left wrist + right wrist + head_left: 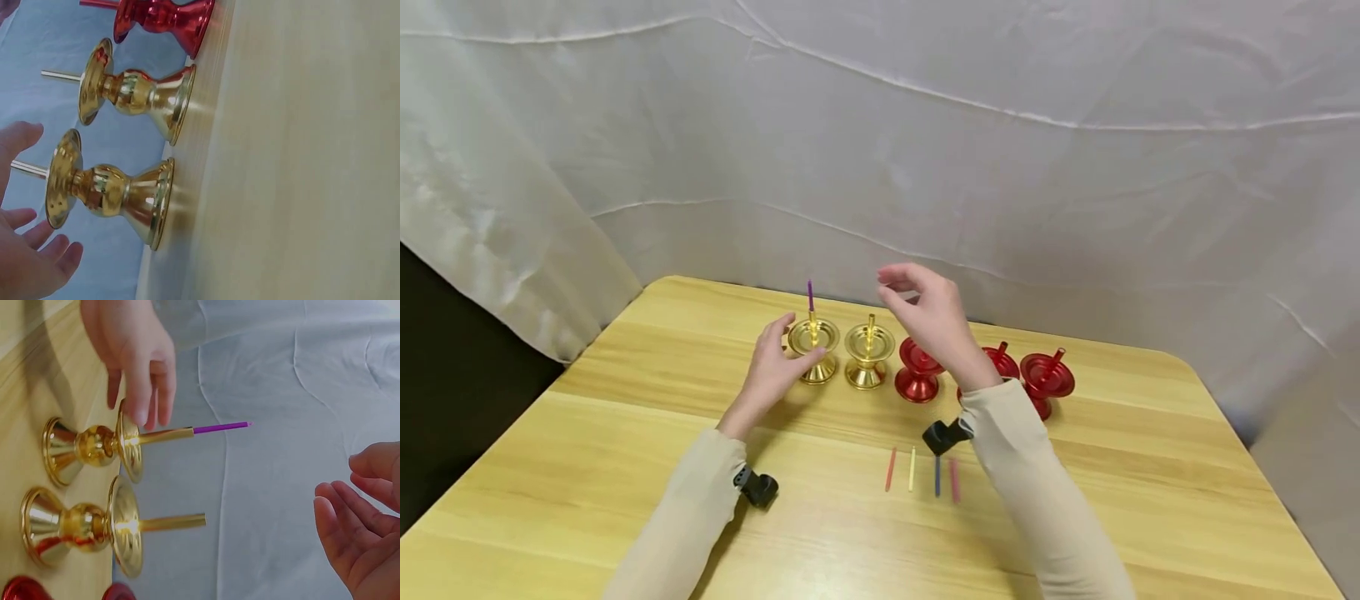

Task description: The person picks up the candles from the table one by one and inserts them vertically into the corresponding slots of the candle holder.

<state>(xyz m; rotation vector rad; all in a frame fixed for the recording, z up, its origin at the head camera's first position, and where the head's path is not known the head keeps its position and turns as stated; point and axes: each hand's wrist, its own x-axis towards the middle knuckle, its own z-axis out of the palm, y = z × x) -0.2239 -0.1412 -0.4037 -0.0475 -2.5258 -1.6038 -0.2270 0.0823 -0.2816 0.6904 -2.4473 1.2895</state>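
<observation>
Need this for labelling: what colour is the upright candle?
Purple candle, clearest in the right wrist view.

Along the far side of the table, before a hung cloth, five holders are ranged in a row. A candle is stood upright in the leftmost holder, at whose left side the left hand is placed. Rightward are set the second holder, third holder, fourth holder and rightmost holder. Above the row, the right hand is raised. In front of the row, four loose candles are laid side by side, apart.
</observation>
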